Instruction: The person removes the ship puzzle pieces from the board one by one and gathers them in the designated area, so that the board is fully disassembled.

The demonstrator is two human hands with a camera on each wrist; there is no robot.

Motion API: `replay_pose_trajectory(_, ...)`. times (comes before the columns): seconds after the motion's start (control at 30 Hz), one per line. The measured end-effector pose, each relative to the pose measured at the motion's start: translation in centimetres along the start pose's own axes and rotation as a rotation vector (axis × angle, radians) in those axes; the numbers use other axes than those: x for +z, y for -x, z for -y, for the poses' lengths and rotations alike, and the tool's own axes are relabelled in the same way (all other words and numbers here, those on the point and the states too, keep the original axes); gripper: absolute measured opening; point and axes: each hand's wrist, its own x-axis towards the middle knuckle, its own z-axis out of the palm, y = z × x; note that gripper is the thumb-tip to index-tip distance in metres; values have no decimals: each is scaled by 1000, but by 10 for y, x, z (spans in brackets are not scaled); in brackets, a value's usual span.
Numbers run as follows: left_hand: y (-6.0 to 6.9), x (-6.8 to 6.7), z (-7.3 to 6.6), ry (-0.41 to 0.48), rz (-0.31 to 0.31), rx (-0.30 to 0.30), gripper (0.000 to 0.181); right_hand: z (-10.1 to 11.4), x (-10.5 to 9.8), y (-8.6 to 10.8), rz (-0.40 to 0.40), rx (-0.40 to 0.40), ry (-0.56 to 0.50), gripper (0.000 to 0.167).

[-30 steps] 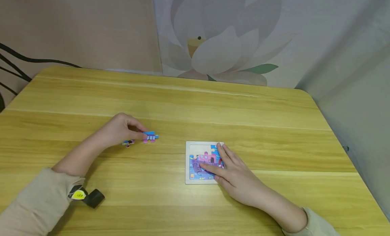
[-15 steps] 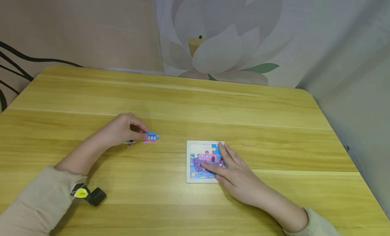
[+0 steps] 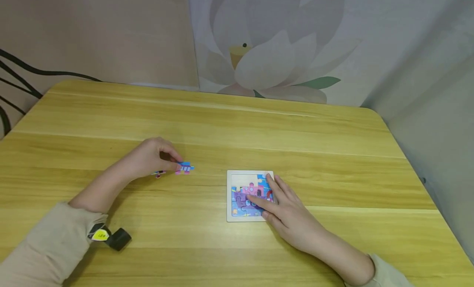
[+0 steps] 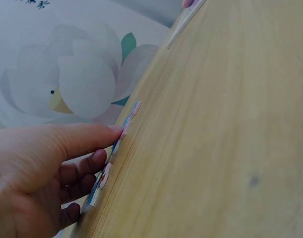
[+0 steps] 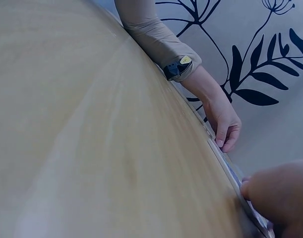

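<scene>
Pinching one end, my left hand [image 3: 153,158] holds a likely light, stiff piece [image 3: 186,168]; my right hand [image 3: 289,215] rests splayed on the tray [image 3: 229,196].

No text legible for certain. Yellow label [image 3: 100,235] on black wrist device [image 3: 120,239] at left sleeve's cuff [image 3: 87,222], nearer left edge of bench [image 3: 177,250] than right: dark characters, too small and blurred to read.

Right grip [image 3: 290,219] hides part of puzzle tray [image 3: 229,196]; left grip [image 3: 152,157] partly hides pinched piece [image 3: 187,167]; yellow label [image 3: 100,235] unreadably small.
</scene>
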Motion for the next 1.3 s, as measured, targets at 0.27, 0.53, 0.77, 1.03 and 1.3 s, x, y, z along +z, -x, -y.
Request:
replay_pose_trajectory(0.27,0,1,0,-4,-2,4,6,4,1,8,-5,0,-4,45)
replay_pose_trajectory(0.53,-1,0,0,-7,-2,-1,5,6,3,17,-7,-45,20,46)
replay_pose_trajectory(0.77,-1,0,-2,-32,-2,4,6,6,6,22,3,-96,38,48)
replay_pose_trajectory(1.03,-3,9,-9,31,-47,-8,21,4,8,23,-10,-154,85,50)
replay_pose_trajectory(1.3,-6,28,-23,41,-81,79,20,2,10,23,-21,-188,142,52)
